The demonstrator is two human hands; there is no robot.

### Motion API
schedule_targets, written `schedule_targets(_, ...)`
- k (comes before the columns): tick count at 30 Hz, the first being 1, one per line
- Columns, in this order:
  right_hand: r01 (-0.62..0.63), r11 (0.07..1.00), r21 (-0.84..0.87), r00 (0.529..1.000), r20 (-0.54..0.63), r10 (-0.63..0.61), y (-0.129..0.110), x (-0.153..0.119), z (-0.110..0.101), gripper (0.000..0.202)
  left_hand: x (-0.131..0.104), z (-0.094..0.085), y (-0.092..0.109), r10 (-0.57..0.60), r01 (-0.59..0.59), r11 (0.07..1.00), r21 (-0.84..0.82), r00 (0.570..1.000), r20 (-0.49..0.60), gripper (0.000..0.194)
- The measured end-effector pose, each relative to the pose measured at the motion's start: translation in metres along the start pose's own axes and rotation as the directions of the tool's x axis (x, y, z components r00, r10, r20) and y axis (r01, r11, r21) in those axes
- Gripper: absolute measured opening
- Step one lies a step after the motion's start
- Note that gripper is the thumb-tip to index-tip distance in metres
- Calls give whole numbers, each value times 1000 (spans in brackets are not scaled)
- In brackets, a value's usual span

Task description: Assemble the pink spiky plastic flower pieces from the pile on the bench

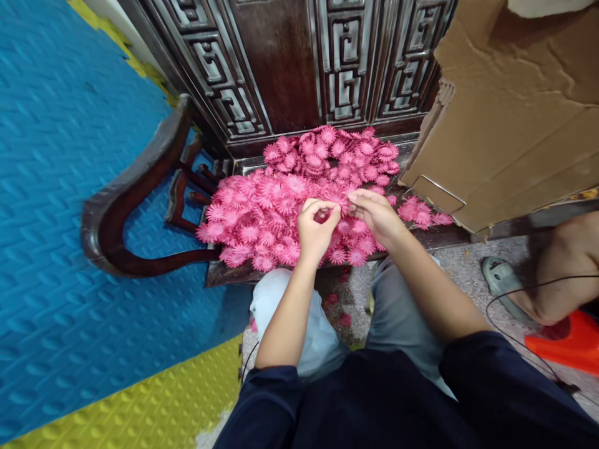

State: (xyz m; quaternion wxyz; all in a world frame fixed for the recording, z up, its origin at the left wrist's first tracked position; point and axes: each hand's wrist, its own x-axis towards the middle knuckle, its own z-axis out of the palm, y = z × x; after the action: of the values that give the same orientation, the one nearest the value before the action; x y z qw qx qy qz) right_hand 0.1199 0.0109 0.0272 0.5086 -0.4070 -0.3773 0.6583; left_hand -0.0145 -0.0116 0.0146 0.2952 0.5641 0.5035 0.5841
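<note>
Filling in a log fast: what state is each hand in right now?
Left hand: thumb and forefinger close together; any hold cannot be told.
Right hand: fingers bent above pink flowers; any hold cannot be told.

A single head-worn view looks forward and steeply down — the shirt [374, 399] nearest, the left hand [317, 227] and right hand [377, 217] close by mid-frame, the surface [229, 273] beneath them, the panel [281, 62] at top. It spans wide — mat [70, 187] at left, box [519, 131] at right.
</note>
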Motion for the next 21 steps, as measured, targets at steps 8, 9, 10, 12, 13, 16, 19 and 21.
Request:
schedule_targets(8,20,997,-70,997,82,-14,-3,-4,1,18,2,-1,-3,-35,37,996,-84,999,22,3)
schedule_targets(9,42,995,-94,995,100,-32,-4,-5,2,19,2,-2,-3,-35,36,996,-86,999,20,3)
schedule_targets(10,65,991,-117,992,114,-52,-4,-6,3,19,2,-2,-3,-35,36,996,-82,999,20,3)
schedule_targets(12,107,982,-157,988,123,-89,-5,-7,5,21,2,-2,-2,-40,41,997,-67,999,15,5)
schedule_targets(13,122,978,-172,988,116,-103,-5,-8,6,21,2,-2,-1,-43,44,997,-60,999,13,6)
schedule_targets(16,140,972,-186,989,78,-128,-4,-7,6,24,2,-2,-1,-47,47,998,-52,999,12,7)
schedule_targets(19,135,975,-175,990,50,-128,-3,-5,4,21,2,-2,-2,-47,48,997,-59,999,20,8)
schedule_targets(21,118,981,-154,993,43,-112,-3,-4,3,19,3,-3,-1,-35,36,998,-60,999,25,10)
